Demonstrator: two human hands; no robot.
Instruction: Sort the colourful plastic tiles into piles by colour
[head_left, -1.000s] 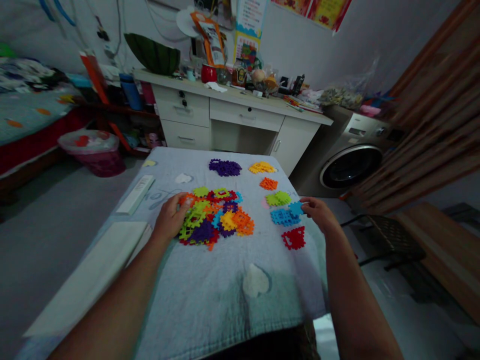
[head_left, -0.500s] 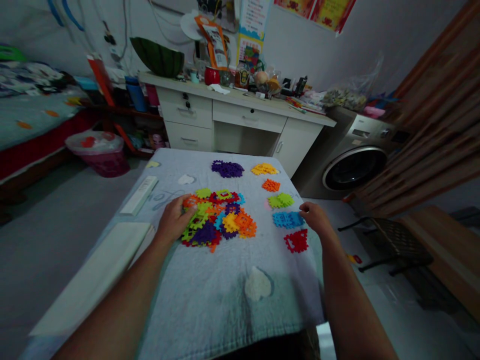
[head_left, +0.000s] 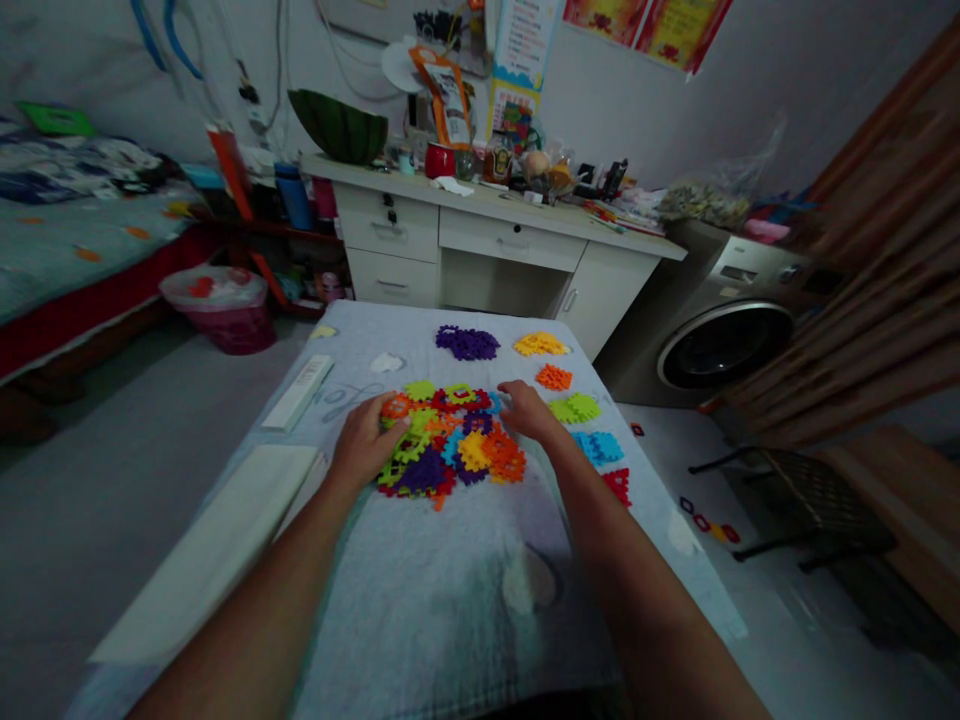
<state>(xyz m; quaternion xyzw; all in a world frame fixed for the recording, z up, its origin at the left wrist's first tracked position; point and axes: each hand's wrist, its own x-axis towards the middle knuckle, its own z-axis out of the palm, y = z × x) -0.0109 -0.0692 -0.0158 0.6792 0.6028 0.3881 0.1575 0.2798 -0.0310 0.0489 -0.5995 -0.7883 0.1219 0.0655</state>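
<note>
A mixed heap of toothed plastic building pieces [head_left: 426, 472] in green, orange, red, purple, yellow and blue lies mid-table. My left hand [head_left: 366, 440] rests against its left edge beside an orange piece [head_left: 395, 405], thumb apart from the fingers. At the heap's right edge is my right hand [head_left: 527, 408], fingers apart, close to a light blue piece [head_left: 493, 402]; whether it touches this piece I cannot tell. Single-colour piles stand around the far and right sides: purple [head_left: 468, 343], yellow [head_left: 541, 344], orange [head_left: 554, 377], green [head_left: 575, 408], blue [head_left: 598, 447] and red [head_left: 617, 486], the last partly behind my right forearm.
A pale cloth [head_left: 450, 590] covers the table. Along its left side lie a narrow white box [head_left: 298, 392] and a larger white flat item [head_left: 217, 550]. Beyond stand a white desk [head_left: 517, 240] and a washing machine [head_left: 720, 320]. A stool [head_left: 817, 490] is at right.
My right hand has moved left from the blue pile to the right edge of the mixed heap. My left hand stays at the heap's left edge. The view has shifted slightly.
</note>
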